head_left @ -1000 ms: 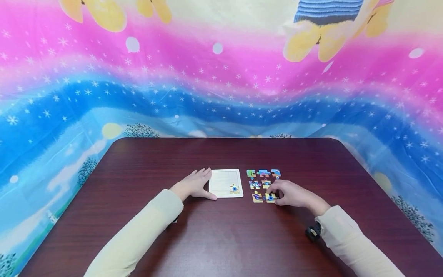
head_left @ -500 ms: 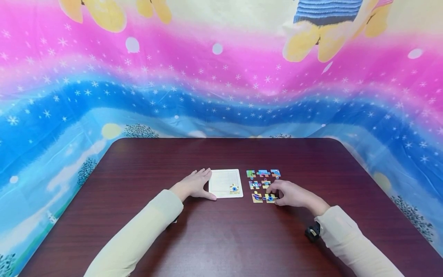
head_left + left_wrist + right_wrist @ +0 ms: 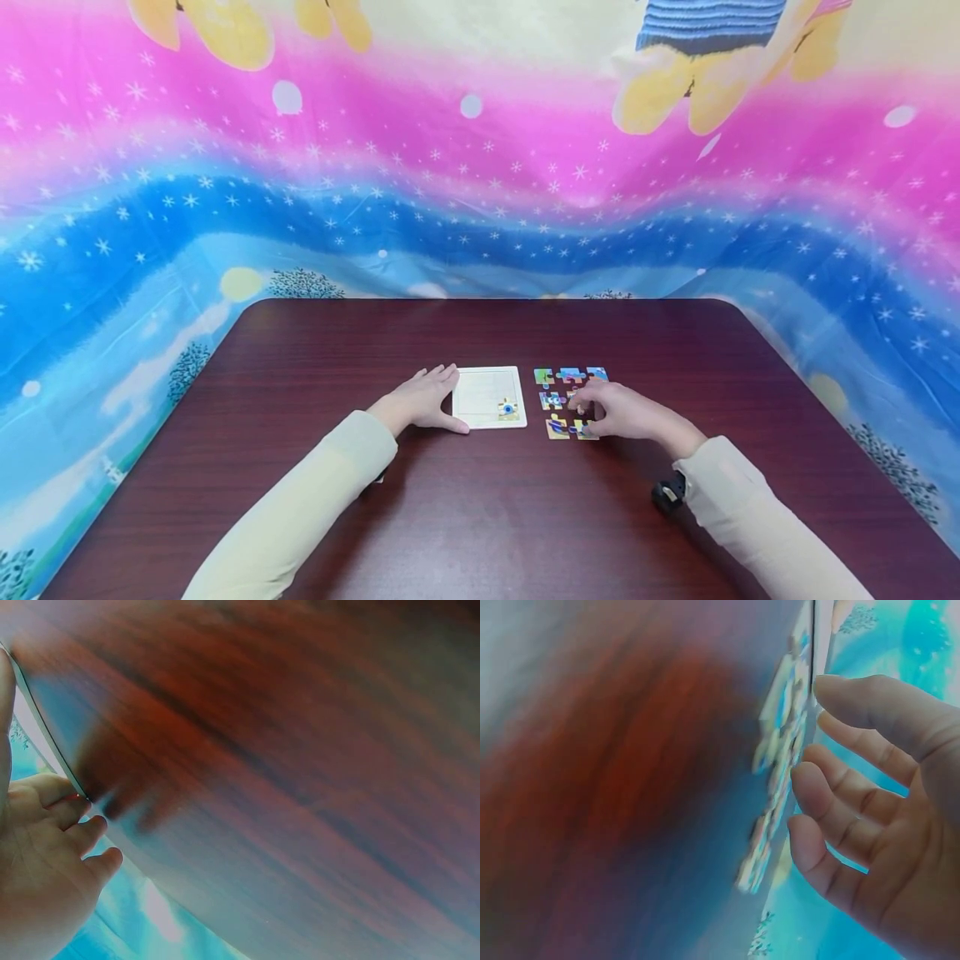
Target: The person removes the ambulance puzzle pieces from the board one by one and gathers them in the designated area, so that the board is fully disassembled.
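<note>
My left hand (image 3: 423, 402) rests at the left edge of a white puzzle tray (image 3: 476, 393), its fingers extended along the far side and the thumb at the near corner. One jigsaw piece with a blue round spot (image 3: 508, 408) lies in the tray's near right corner. Right of the tray, several loose jigsaw pieces (image 3: 552, 401) lie in rows. Over the right-hand ones hovers my right hand (image 3: 628, 410), partly hiding them. In the right wrist view, its thumb and fingers (image 3: 815, 793) are bent and apart, with nothing seen between them.
Everything lies on a dark reddish-brown table (image 3: 480, 517) with rounded far corners. A colourful printed cloth (image 3: 480, 192) hangs behind and beside it. Each wrist carries a black device (image 3: 667, 493); the left one is mostly hidden.
My right hand has shifted slightly left and away from me over the pieces, its thumb now farther over the near right piece. The left hand and tray have stayed still.
</note>
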Available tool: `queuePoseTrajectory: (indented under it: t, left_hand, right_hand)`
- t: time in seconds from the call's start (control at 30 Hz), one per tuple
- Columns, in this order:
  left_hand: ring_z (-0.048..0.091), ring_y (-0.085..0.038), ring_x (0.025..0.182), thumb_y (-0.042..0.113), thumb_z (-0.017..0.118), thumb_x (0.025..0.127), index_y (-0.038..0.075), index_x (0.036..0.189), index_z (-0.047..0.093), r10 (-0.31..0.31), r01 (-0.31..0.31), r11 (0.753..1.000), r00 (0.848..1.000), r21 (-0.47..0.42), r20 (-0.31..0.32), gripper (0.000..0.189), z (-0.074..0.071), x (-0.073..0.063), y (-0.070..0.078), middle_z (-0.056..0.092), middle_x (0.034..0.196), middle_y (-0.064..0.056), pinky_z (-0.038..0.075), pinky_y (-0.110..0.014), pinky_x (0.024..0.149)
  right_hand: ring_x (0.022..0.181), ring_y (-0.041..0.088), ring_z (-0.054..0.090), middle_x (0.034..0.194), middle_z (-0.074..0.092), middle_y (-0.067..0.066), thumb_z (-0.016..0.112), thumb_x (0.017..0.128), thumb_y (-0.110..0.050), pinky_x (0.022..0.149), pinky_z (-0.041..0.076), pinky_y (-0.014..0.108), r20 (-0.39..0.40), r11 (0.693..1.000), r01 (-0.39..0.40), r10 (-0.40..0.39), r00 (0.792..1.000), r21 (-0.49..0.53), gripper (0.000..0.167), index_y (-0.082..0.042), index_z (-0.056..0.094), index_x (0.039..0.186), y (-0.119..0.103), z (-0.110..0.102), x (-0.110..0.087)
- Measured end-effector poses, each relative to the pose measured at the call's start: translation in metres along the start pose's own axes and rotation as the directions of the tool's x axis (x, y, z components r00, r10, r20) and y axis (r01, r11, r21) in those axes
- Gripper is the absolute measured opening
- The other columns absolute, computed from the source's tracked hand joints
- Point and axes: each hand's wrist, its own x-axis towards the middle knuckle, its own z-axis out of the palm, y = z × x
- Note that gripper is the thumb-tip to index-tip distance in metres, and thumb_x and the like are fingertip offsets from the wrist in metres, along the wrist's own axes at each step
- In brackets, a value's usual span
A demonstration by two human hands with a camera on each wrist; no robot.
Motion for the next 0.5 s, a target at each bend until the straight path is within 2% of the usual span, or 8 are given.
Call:
queuePoseTrajectory:
  t: [0.13,0.3,0.5]
  left_hand:
    - [0.017,-0.029,0.136,0.063,0.062,0.075,-0.003,0.143,0.025,0.006,-0.006,1.0,1.0,-0.007,-0.009,0.101,-0.002,-0.002,0.001,0.02,0.149,-0.015,0.016,-0.044,0.108]
    - [0.017,-0.03,0.136,0.062,0.062,0.075,-0.003,0.143,0.025,0.008,-0.008,1.0,1.0,-0.013,-0.01,0.101,-0.003,-0.002,0.001,0.02,0.149,-0.016,0.016,-0.045,0.108]
    - [0.016,-0.029,0.136,0.063,0.061,0.075,-0.002,0.144,0.024,0.0,0.0,1.0,1.0,-0.011,0.0,0.102,-0.001,-0.001,0.001,0.019,0.149,-0.014,0.015,-0.043,0.109]
  right_hand:
    - [0.063,0.01,0.05,0.101,0.057,0.006,0.07,0.078,-0.006,0.057,0.046,0.025,-0.016,0.999,0.043,-0.043,0.999,0.008,0.031,-0.004,0.063,0.108,-0.009,-0.001,0.011]
    - [0.067,0.01,0.05,0.097,0.058,0.006,0.071,0.079,-0.006,0.058,0.047,0.024,-0.032,0.998,0.062,-0.061,0.998,0.015,0.031,-0.004,0.063,0.109,-0.022,0.0,0.026]
    - [0.064,0.01,0.049,0.102,0.057,0.007,0.071,0.08,-0.008,0.06,0.046,0.025,-0.015,0.999,0.04,-0.04,0.999,0.002,0.032,-0.005,0.063,0.11,-0.034,0.007,0.041]
